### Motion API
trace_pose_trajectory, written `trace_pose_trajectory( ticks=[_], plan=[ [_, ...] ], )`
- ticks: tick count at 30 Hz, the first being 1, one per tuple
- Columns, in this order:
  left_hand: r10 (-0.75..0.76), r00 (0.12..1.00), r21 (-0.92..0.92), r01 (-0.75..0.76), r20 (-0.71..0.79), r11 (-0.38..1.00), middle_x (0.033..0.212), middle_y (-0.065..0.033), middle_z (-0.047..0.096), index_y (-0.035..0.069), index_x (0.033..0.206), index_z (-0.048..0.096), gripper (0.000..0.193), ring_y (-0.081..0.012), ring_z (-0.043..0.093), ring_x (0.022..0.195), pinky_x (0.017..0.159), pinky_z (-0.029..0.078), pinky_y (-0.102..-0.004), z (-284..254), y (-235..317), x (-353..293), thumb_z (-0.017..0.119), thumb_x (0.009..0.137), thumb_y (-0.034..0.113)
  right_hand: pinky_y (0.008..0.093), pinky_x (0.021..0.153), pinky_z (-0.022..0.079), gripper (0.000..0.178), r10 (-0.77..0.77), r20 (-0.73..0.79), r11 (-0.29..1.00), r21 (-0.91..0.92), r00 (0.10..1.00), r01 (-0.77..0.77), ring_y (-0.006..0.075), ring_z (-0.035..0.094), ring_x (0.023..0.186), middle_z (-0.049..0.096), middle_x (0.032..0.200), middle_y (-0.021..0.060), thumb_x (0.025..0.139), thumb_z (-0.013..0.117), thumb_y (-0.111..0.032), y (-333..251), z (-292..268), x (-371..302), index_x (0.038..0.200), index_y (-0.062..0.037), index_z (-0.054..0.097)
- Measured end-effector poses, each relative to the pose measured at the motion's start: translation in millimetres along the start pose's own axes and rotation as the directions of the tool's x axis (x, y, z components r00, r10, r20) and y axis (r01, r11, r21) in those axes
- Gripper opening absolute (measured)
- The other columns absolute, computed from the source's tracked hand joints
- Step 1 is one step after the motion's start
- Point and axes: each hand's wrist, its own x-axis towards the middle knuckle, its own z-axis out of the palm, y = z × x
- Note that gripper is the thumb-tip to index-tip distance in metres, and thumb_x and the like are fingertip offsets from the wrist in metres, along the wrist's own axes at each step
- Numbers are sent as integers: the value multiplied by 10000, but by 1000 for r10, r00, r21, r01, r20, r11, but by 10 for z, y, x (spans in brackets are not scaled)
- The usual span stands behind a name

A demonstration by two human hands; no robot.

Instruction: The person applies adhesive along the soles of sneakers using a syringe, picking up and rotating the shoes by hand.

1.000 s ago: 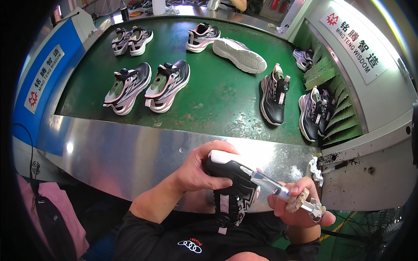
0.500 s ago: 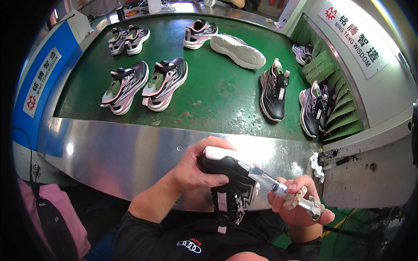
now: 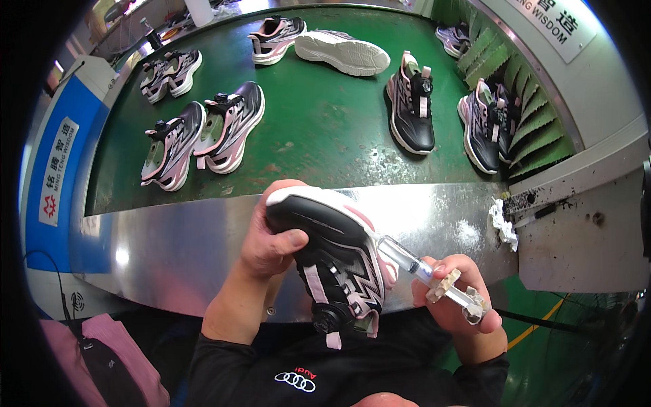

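My left hand (image 3: 266, 237) grips a black sneaker (image 3: 329, 227) with pink trim and a white sole by its toe end, thumb across the upper. The shoe is tilted, its toe up and away from me, its heel hanging toward my body. A clear syringe (image 3: 405, 260) is in my right hand (image 3: 456, 298), which is closed around the barrel and plunger. Beige, lumpy wrapping covers the syringe's flange and plunger end. Its tip meets the line between upper and sole on the shoe's right side; whether it touches is too small to tell.
Several similar sneakers stand on the green belt (image 3: 305, 142), and one lies sole-out (image 3: 342, 54) at the back. Before me runs a metal ledge (image 3: 169, 237). At right, green strip curtains (image 3: 536, 132) hang over more shoes; crumpled white tissue (image 3: 502, 225) and a dark pen (image 3: 536, 215) lie nearby.
The shoe has turned and come up and left, showing more of its side. The syringe tip now sits farther back along the sole edge. The whole view has shifted slightly.
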Motion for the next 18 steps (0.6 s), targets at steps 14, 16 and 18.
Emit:
trace_pose_trajectory(
  ticks=[14, 16, 18],
  plan=[
    [-54, 995, 58, 59, -88, 997, 1158, -207, 562, -15, 1227, 461, 616, -334, 580, 1062, 942, 468, -451, -132, -10, 88, 685, 713, 239, 312, 828, 396, 930, 44, 45, 994, 103, 998, -49, 191, 518, 945, 515, 997, 103, 650, 744, -602, 251, -246, -258, 1263, 14, 412],
    [-52, 995, 46, 56, -88, 997, 1172, -205, 556, -13, 1243, 448, 624, -334, 573, 1075, 954, 458, -454, -128, -13, 89, 681, 723, 242, 314, 834, 390, 926, 78, 38, 991, 103, 996, -81, 194, 517, 951, 516, 1002, 105, 657, 743, -597, 253, -241, -295, 1266, 15, 410],
    [-55, 994, -59, 50, -95, 997, 1138, -191, 584, -13, 1207, 489, 580, -304, 600, 1034, 933, 479, -430, -52, 1, 119, 714, 709, 181, 310, 829, 385, 924, 76, 35, 992, 96, 996, -79, 191, 513, 948, 514, 1007, 107, 661, 744, -591, 275, -246, -333, 1268, 19, 408]
  ],
)
